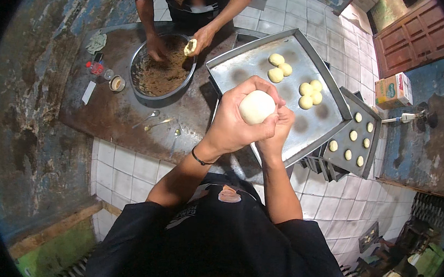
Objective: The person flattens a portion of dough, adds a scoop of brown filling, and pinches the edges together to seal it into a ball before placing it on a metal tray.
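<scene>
A smooth, pale ball of dough [257,108] is clasped between my two hands, above the near part of a metal baking tray [309,46]. My left hand [227,122] wraps round it from the left, fingers over the far side and thumb along the near side. Against its right side, my right hand [281,129] is closed, its fingertips partly hidden behind the left thumb. On the tray lie a cluster of three yellowish dough balls [275,74] and a second cluster of several [306,102].
Across the table, a co-worker's hand [203,37] holds an opened dough piece; their other hand reaches into a metal bowl [140,92] of brown crumbly filling. Spoons [176,135], a small tin [116,83] and a red-capped jar [95,68] lie left. Another tray [342,137] holds flattened dough pieces.
</scene>
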{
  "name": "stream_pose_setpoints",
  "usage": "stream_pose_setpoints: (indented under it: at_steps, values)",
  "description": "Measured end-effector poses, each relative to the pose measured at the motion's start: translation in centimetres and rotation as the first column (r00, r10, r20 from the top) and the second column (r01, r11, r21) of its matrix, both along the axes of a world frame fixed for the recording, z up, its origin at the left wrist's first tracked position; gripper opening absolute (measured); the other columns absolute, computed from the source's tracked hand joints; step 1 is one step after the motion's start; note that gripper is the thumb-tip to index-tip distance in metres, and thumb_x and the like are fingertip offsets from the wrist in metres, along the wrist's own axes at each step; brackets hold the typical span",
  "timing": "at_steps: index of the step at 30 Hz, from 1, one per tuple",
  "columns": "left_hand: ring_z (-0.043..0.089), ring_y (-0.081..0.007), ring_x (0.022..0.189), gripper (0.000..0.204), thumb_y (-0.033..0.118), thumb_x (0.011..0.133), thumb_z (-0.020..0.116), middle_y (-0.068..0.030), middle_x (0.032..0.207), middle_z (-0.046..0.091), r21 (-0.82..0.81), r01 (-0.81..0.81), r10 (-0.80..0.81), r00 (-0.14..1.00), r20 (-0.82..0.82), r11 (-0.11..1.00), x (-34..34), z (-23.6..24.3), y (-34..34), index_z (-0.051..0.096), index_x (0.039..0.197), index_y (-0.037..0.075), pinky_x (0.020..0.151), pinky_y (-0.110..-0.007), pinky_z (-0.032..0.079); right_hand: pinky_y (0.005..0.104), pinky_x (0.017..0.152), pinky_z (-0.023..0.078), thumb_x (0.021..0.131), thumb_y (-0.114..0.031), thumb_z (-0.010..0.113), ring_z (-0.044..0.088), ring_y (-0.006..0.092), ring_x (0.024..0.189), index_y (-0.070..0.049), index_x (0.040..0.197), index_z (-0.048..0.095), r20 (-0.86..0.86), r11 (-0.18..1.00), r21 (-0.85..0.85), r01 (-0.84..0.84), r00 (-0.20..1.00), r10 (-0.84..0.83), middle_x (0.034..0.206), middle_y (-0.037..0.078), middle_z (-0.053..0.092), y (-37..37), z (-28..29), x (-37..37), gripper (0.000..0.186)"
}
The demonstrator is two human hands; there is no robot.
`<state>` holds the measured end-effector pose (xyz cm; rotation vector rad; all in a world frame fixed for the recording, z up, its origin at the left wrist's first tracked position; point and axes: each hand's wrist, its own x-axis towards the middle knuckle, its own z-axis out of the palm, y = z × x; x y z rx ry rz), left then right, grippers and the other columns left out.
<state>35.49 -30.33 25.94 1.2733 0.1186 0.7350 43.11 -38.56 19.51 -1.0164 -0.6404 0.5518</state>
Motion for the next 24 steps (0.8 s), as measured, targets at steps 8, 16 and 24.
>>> stream_pose_setpoints:
  at_steps: [8, 16, 24]
  values:
    - [0.069, -0.0198, 0.113, 0.037, 0.001, 0.08, 0.073, -0.0061, 0.104, 0.069, 0.19, 0.086, -0.099, 0.993, 0.06, 0.978, 0.0, 0.3, -0.4, 0.058, 0.114, 0.005, 0.116, -0.044, 0.042, 0.0303, 0.092, 0.053, 0.088, -0.018, 0.079, 0.067, 0.0127, 0.102, 0.006, 0.119, 0.074, 0.094, 0.991, 0.061, -0.115, 0.99, 0.109, 0.111, 0.006, 0.074, -2.6, 1.4, 1.1, 0.039]
    - [0.068, -0.0153, 0.083, 0.064, 0.0, 0.08, 0.078, -0.003, 0.096, 0.064, 0.388, -0.112, 0.215, 0.948, -0.234, 0.915, -1.7, -3.7, 2.0, 0.041, 0.132, 0.005, 0.081, -0.031, 0.055, 0.0374, 0.094, 0.059, 0.093, -0.011, 0.076, 0.077, 0.022, 0.093, 0.001, 0.118, 0.075, 0.308, 0.706, -0.618, -0.345, 0.72, 0.622, 0.105, 0.015, 0.079, -6.0, 4.8, 7.0, 0.028]
    - [0.07, -0.049, 0.1, 0.078, 0.012, 0.081, 0.078, -0.0233, 0.102, 0.072, 0.582, 0.101, 0.216, 0.867, -0.45, 0.807, 3.0, -14.6, 3.6, 0.033, 0.144, 0.015, 0.08, -0.053, 0.057, 0.0358, 0.087, 0.06, 0.084, -0.023, 0.088, 0.072, 0.0183, 0.104, -0.005, 0.119, 0.077, 0.281, 0.767, -0.637, -0.072, 0.906, 0.318, 0.116, 0.008, 0.074, -1.9, -3.2, 8.9, 0.041]
